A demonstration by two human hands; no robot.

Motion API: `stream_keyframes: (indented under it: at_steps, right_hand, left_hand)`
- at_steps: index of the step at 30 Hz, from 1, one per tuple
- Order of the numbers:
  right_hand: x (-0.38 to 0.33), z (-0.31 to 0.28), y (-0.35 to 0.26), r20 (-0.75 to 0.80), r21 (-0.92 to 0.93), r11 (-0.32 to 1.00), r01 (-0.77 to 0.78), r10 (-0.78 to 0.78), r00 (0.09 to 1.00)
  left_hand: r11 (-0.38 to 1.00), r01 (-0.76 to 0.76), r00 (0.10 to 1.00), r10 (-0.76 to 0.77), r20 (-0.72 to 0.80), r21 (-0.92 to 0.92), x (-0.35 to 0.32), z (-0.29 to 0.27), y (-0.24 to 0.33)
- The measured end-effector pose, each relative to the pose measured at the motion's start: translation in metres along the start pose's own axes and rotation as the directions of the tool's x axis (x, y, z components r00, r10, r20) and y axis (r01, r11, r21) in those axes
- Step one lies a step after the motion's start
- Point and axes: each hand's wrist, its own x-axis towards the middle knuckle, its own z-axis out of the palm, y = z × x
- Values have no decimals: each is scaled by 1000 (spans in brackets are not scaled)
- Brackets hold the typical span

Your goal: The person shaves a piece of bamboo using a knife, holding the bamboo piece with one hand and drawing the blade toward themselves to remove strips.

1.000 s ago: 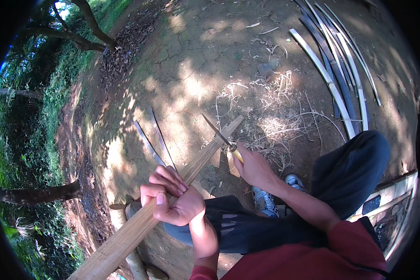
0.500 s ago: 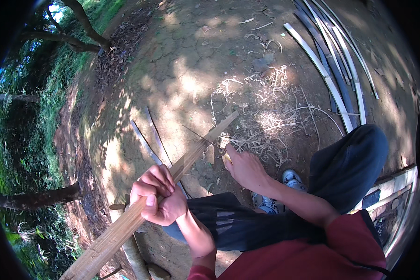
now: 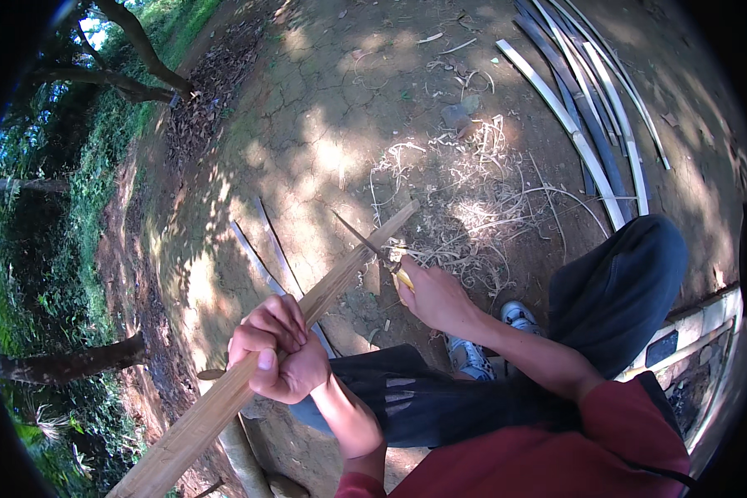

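Slat of tan wood [image 3: 192, 425] slants up from the lower left edge to a tapered far end near the middle of the view, held above the ground; the left hand [image 3: 282, 349] has its grip closed round it partway along, fingers curled over, thumb lying along the near side; the right hand [image 3: 440, 297] keeps its grip wrapped about the yellow handle [image 3: 404, 279] of a knife [image 3: 372, 245], whose dark, pointed blade crosses the slat close to that far end; whether the edge bites into the wood I cannot tell; beyond the left hand two thin strips [image 3: 259, 261] lie on the dirt ground [image 3: 299, 166], running down behind the slat; pale curled shavings [image 3: 477, 220] litter the ground past the right hand; farther off, at upper right, a bundle of long strips [image 3: 593, 137], some whitish, some dark, lies near the bent knee in dark trousers [image 3: 622, 274].
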Motion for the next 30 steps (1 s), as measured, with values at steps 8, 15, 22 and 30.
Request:
stream_keyframes:
  at_steps: [8, 15, 22, 30]
  right_hand:
    - [6, -4, -10, 39, -50, 998, 35, -34, 999]
    - [-23, 1, -27, 54, -41, 997, 61, -58, 997]
    - [-10, 3, -12, -13, -84, 996, 8, -9, 1000]
    - [3, 13, 10, 22, -121, 993, -8, 10, 1000]
  left_hand:
    - [999, -49, 998, 48, -42, -17, 7, -12, -4]
    - [994, -98, 975, 104, -197, 42, -4, -14, -5]
    - [997, -73, 982, 72, -176, 4, -8, -14, -2]
    - [996, -85, 977, 86, -194, 18, -7, -15, -4]
